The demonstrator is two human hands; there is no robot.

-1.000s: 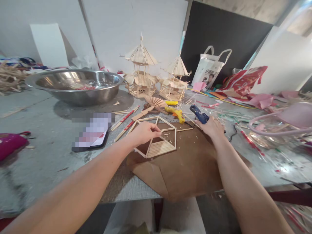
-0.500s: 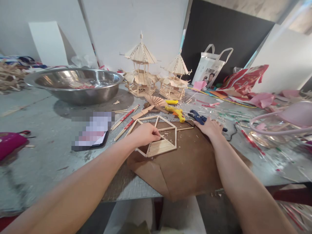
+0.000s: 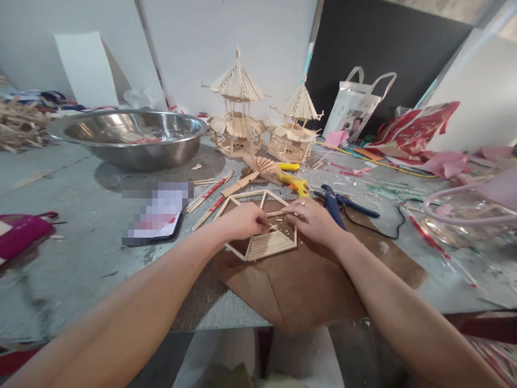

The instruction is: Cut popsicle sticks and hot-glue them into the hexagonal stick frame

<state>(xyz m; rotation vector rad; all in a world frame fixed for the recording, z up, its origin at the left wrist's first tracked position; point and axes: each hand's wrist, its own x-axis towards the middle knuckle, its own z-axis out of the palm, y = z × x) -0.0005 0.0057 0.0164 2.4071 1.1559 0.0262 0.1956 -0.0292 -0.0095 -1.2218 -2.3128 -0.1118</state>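
Observation:
A wooden-stick frame (image 3: pixel 297 237), many-sided with spokes, lies on a brown sheet (image 3: pixel 319 280). Its front section is filled with parallel sticks (image 3: pixel 269 245). Over the middle of the frame, my left hand (image 3: pixel 248 221) is closed in a pinch; what its fingertips hold is too small to make out. My right hand (image 3: pixel 317 221) comes in from the right, thumb and fingers closed on a thin wooden stick (image 3: pixel 278 213) that points toward the left hand. Just beyond the right hand lie blue-handled pliers (image 3: pixel 333 207), untouched.
A yellow glue gun (image 3: pixel 298 186) and a folded paper fan (image 3: pixel 258 167) lie behind the frame. Two stick pavilions (image 3: pixel 238 86) stand farther back. At left are a steel basin (image 3: pixel 149 153) and a phone (image 3: pixel 161 215); at right, a clear container with a pink handle (image 3: pixel 430 207).
My right hand has left the pliers and moved left, taking up the thin stick that lay beside the frame. My left hand has barely moved. The view has shifted slightly.

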